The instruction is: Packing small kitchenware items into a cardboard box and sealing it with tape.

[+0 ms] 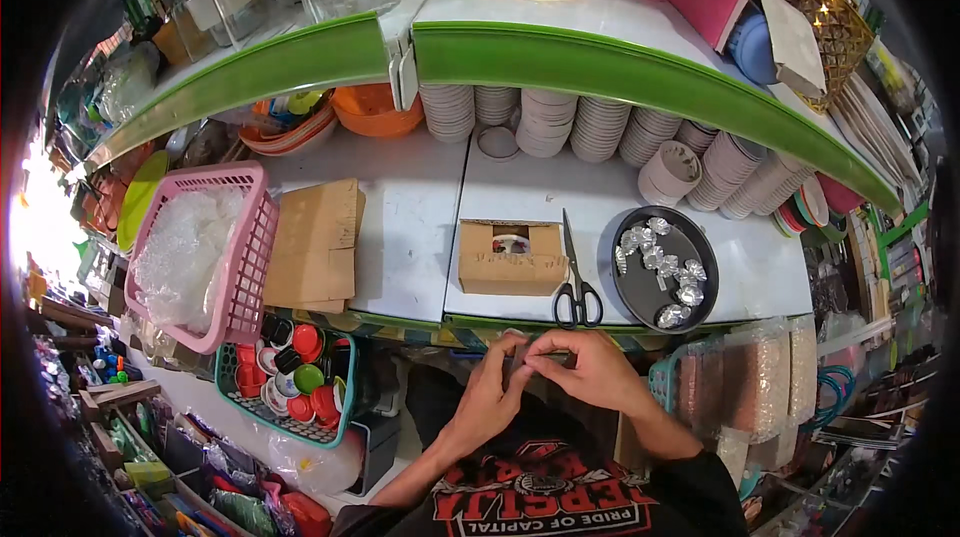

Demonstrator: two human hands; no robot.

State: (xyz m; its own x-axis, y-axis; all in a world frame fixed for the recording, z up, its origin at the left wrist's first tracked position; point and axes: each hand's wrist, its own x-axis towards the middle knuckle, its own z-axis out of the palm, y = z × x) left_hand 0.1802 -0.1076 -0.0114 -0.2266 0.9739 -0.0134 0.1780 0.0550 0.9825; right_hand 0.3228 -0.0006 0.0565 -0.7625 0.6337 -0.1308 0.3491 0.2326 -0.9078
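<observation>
My left hand (491,387) and my right hand (581,372) meet just in front of the shelf's edge, fingertips pinched together. Something small and thin seems to be between them, too hidden to name. Beyond them on the white shelf stands a small cardboard box (499,283), its top partly open on a white ceramic piece (511,244) with a red pattern. Black-handled scissors (576,297) lie beside the box, blades pointing away from me. To their right is a round dark pan (711,278) holding several crumpled silver foil pieces (666,263).
Flat cardboard pieces (311,244) and a pink plastic basket (264,237) of clear plastic wrap stand left. Below is a teal basket (285,428) of small containers. Stacks of white bowls (600,128) line the back, under a green-edged upper shelf (600,64). Rolled bubble wrap (765,379) stands right.
</observation>
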